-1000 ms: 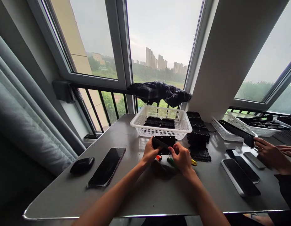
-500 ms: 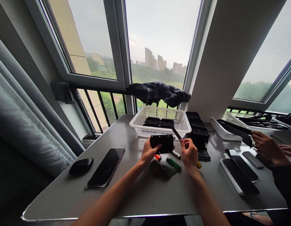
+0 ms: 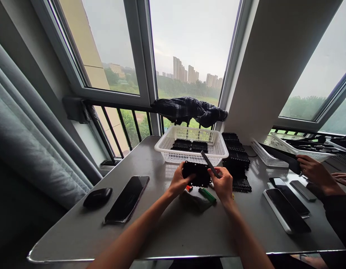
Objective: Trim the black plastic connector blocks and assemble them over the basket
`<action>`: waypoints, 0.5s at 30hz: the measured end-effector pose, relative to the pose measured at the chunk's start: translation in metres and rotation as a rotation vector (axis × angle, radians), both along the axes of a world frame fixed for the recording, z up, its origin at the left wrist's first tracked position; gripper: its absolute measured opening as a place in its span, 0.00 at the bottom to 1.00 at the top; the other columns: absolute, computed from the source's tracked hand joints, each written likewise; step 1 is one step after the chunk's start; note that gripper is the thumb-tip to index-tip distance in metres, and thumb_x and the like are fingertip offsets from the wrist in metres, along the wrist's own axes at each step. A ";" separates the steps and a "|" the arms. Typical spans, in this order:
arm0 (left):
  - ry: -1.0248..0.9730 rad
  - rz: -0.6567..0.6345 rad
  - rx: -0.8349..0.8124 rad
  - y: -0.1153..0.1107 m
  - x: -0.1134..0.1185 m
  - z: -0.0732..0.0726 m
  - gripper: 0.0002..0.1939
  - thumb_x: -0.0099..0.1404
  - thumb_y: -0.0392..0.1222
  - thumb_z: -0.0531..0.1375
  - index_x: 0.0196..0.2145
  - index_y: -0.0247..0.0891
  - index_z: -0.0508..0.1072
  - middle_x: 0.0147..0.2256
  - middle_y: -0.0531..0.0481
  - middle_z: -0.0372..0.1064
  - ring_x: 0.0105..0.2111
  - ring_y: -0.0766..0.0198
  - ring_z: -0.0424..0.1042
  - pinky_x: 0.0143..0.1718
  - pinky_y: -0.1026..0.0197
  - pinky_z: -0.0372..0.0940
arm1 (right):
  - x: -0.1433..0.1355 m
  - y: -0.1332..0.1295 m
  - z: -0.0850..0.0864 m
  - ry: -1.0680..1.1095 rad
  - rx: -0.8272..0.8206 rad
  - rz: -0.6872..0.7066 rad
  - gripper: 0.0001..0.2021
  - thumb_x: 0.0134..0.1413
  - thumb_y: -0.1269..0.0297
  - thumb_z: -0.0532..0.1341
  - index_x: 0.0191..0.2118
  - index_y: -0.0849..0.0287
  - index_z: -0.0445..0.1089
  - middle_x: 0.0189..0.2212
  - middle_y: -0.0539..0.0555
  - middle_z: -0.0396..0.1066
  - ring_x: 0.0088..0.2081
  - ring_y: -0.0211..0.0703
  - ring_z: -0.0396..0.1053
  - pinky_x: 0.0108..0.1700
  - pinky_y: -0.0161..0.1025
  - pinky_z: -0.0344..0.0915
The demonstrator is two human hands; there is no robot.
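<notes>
Black and flat, with small teeth along its edges, the panel [image 3: 200, 175] in hand is raised over the table [image 3: 77, 239], just in front of a white basket [image 3: 191, 156]. Left hand [image 3: 178, 182]: fingers closed on the panel's left end, thumb laid across its face. Right hand [image 3: 222, 184]: fingers and thumb gripping a flat grey strip [image 3: 209, 163], which slants up and to the left, its far end in line with the basket's front wall. The right fingertips are at the panel's right edge; whether they touch it cannot be told. Under the hands, a green lighter [image 3: 207, 194] lies on the table, with an orange-red item [image 3: 189, 188], partly hidden, near it and a dark cloth [image 3: 196, 203] just in front. Inside the basket lie further black panels [image 3: 181, 145]. Immediately right of the basket, a row of similar dark pieces [image 3: 236, 161] extends along the table. To the left, a large phone [image 3: 127, 200] lies face up, with a black mouse [image 3: 97, 197] beside it. To the right, a phone with a white edge [image 3: 287, 211] lies near a slim grey block [image 3: 303, 190]. Beyond these, a co-worker's hand [image 3: 315, 173] holds a long black piece [image 3: 280, 157], more white baskets standing behind. Above the main basket, a dark checked garment [image 3: 189, 109] hangs over the window railing [image 3: 121, 125].
</notes>
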State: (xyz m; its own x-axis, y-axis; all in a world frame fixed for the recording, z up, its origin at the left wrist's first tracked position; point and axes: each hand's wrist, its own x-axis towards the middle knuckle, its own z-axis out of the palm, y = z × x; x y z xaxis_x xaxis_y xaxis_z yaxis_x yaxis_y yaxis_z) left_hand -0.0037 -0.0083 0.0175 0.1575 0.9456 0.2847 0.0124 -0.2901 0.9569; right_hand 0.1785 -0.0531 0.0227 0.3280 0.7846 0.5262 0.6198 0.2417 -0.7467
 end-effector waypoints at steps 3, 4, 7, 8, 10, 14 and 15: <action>-0.025 -0.050 0.006 0.002 -0.001 0.003 0.22 0.48 0.42 0.66 0.40 0.39 0.65 0.36 0.50 0.72 0.36 0.58 0.72 0.38 0.59 0.67 | 0.000 -0.001 0.003 0.076 -0.036 0.042 0.22 0.54 0.42 0.59 0.32 0.60 0.74 0.29 0.56 0.74 0.31 0.45 0.70 0.36 0.38 0.64; -0.017 -0.052 0.017 0.001 -0.001 0.002 0.21 0.49 0.42 0.66 0.40 0.39 0.65 0.36 0.50 0.71 0.37 0.58 0.72 0.39 0.58 0.67 | -0.001 -0.002 0.004 0.089 -0.048 0.056 0.22 0.54 0.43 0.59 0.32 0.60 0.73 0.28 0.55 0.74 0.30 0.45 0.70 0.34 0.38 0.63; 0.045 0.027 0.062 0.001 -0.003 -0.001 0.22 0.52 0.47 0.66 0.42 0.39 0.64 0.35 0.50 0.70 0.36 0.59 0.71 0.39 0.58 0.66 | -0.005 -0.005 0.007 0.102 -0.054 0.097 0.21 0.54 0.43 0.59 0.29 0.59 0.72 0.25 0.53 0.73 0.27 0.44 0.70 0.31 0.36 0.63; 0.067 0.065 0.072 0.001 -0.003 -0.002 0.23 0.54 0.49 0.65 0.43 0.39 0.64 0.35 0.50 0.69 0.35 0.59 0.71 0.38 0.59 0.66 | -0.006 -0.006 0.008 0.107 -0.048 0.109 0.21 0.53 0.43 0.59 0.28 0.59 0.72 0.24 0.53 0.73 0.27 0.43 0.70 0.31 0.36 0.63; 0.089 0.116 0.082 0.003 -0.004 -0.005 0.24 0.58 0.54 0.62 0.46 0.39 0.63 0.34 0.50 0.69 0.34 0.59 0.70 0.37 0.59 0.65 | -0.007 -0.006 0.009 0.121 -0.038 0.131 0.21 0.53 0.43 0.60 0.27 0.59 0.71 0.23 0.52 0.72 0.27 0.43 0.70 0.30 0.36 0.64; 0.010 0.080 0.052 0.009 -0.003 -0.010 0.24 0.62 0.60 0.55 0.46 0.39 0.63 0.35 0.48 0.69 0.35 0.59 0.70 0.37 0.58 0.65 | -0.005 -0.004 0.008 0.158 -0.084 0.170 0.23 0.52 0.41 0.60 0.31 0.60 0.73 0.26 0.54 0.73 0.27 0.44 0.70 0.30 0.36 0.64; -0.022 0.073 0.035 0.011 -0.002 -0.011 0.24 0.62 0.61 0.55 0.45 0.39 0.63 0.36 0.48 0.69 0.36 0.58 0.70 0.38 0.58 0.66 | -0.003 -0.003 0.007 0.162 -0.106 0.184 0.24 0.52 0.41 0.60 0.34 0.61 0.74 0.26 0.55 0.74 0.27 0.45 0.71 0.30 0.36 0.65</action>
State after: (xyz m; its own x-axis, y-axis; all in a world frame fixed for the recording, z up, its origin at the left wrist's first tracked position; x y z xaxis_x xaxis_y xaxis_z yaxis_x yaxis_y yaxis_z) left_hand -0.0062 0.0022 0.0063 0.0815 0.9439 0.3200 0.0135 -0.3221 0.9466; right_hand 0.1750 -0.0565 0.0301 0.2478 0.8869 0.3898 0.4430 0.2540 -0.8597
